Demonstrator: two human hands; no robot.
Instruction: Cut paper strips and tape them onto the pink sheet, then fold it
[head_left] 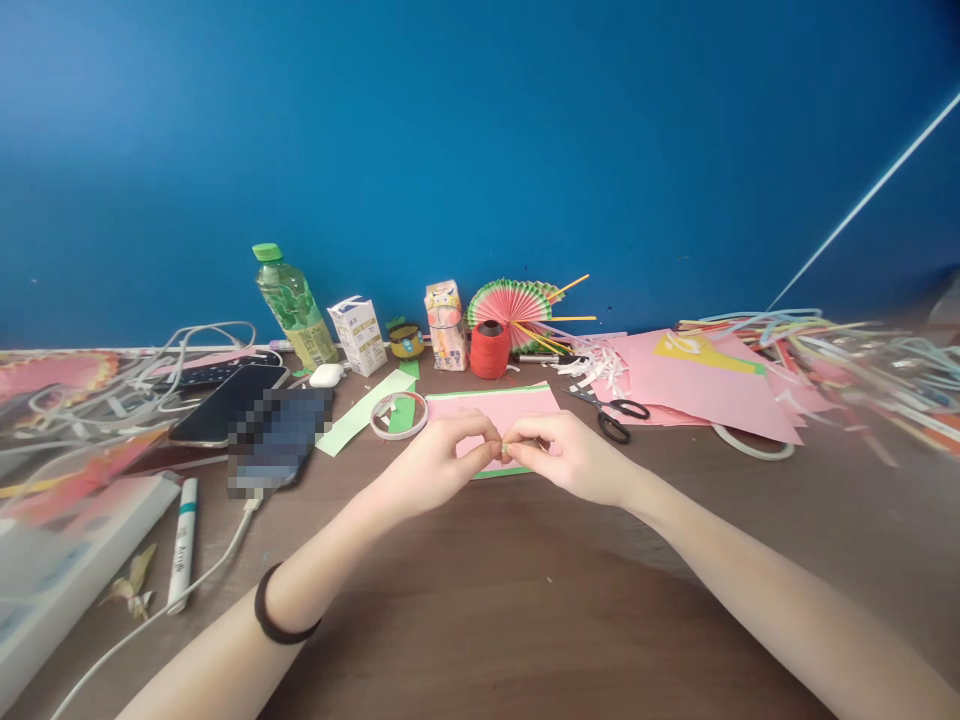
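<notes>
My left hand (457, 450) and my right hand (566, 455) meet fingertip to fingertip over a pink sheet of paper (517, 402) with green edges. Both are closed in a pinch. Whatever lies between the fingertips is too small and too covered to name. The sheet rests on the brown table, its middle partly hidden by my fingers. A roll of tape (377, 424) lies just left of my left hand, overlapping a green paper strip (403, 412). Black-handled scissors (615, 430) lie to the right of my right hand.
Behind stand a green-capped bottle (294, 310), a white box (360, 335), a red thread spool (490, 352) and a pleated paper fan (514, 305). Phones (229, 405), cables and a marker (182, 545) lie left. Pink sheets (697, 385) and several thin strips spread out right.
</notes>
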